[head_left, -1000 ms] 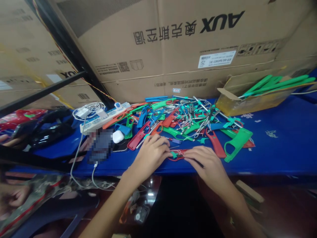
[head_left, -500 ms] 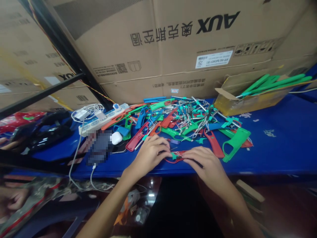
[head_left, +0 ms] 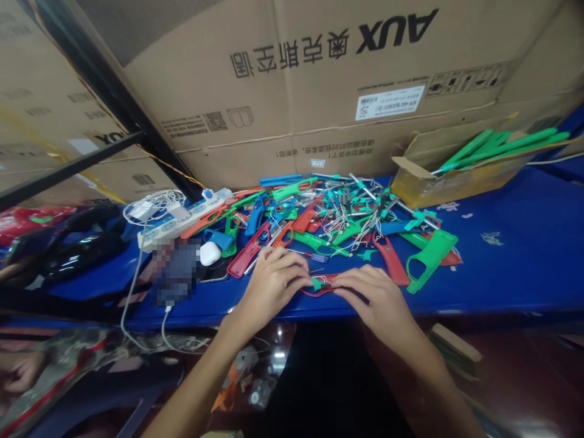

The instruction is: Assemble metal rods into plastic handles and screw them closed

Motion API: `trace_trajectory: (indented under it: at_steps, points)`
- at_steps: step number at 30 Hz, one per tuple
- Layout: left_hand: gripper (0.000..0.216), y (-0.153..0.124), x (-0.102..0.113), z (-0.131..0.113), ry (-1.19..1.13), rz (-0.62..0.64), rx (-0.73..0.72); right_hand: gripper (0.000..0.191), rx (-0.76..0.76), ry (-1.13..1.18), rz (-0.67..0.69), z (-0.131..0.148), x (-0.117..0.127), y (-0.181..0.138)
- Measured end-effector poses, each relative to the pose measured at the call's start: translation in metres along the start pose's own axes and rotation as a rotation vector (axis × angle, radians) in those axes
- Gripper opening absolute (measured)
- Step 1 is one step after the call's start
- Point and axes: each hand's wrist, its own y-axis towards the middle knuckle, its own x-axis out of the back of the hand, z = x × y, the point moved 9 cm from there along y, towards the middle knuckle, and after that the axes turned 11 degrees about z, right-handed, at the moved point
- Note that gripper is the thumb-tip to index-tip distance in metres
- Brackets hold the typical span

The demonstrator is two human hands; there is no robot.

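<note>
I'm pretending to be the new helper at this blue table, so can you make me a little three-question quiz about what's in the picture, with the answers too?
1. Which thing are the left hand and right hand both touching?
A) the long white power strip
B) the hollow red plastic casing
C) the purple-handled screwdriver

2. True or false: the open brown cardboard box holds long green plastic parts.

3. Fill in the blank: in the picture, the small rounded white case lies to the ____ of the left hand.

Key: 1. B; 2. True; 3. left
</note>
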Motion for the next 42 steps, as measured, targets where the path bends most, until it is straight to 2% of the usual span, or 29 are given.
trace_trajectory:
  at_steps: [5, 13, 19, 22, 26, 29, 32, 42]
  points:
    - [0.019, 0.000, -0.001, 0.001, -0.014, 0.005, -0.034, 0.012, -0.002, 0.006, 0.003, 0.001, 0.001, 0.001]
    - [0.020, 0.005, -0.007, 0.014, -0.142, 0.078, 0.039, 0.013, -0.010, -0.001, 0.005, 0.003, 0.003, 0.001]
    - [0.020, 0.010, -0.009, 0.019, -0.254, 0.084, 0.045, 0.010, -0.011, 0.015, 0.011, 0.003, 0.002, 0.001]
    - [0.019, 0.009, -0.009, 0.016, -0.190, 0.108, 0.049, 0.011, -0.014, 0.020, 0.020, 0.002, 0.002, 0.001]
    - [0.015, 0.009, -0.004, 0.003, 0.108, 0.142, -0.003, 0.013, -0.020, 0.010, 0.019, 0.002, 0.002, 0.001]
    - [0.014, 0.012, -0.005, -0.006, 0.222, 0.191, -0.079, 0.013, -0.027, 0.014, 0.033, 0.001, 0.002, 0.001]
    - [0.016, 0.015, -0.006, -0.004, 0.188, 0.215, -0.103, 0.014, -0.018, 0.026, 0.033, 0.002, 0.002, 0.000]
    - [0.024, 0.015, -0.006, 0.010, 0.006, 0.184, -0.037, 0.017, -0.019, -0.018, 0.034, 0.001, 0.001, -0.001]
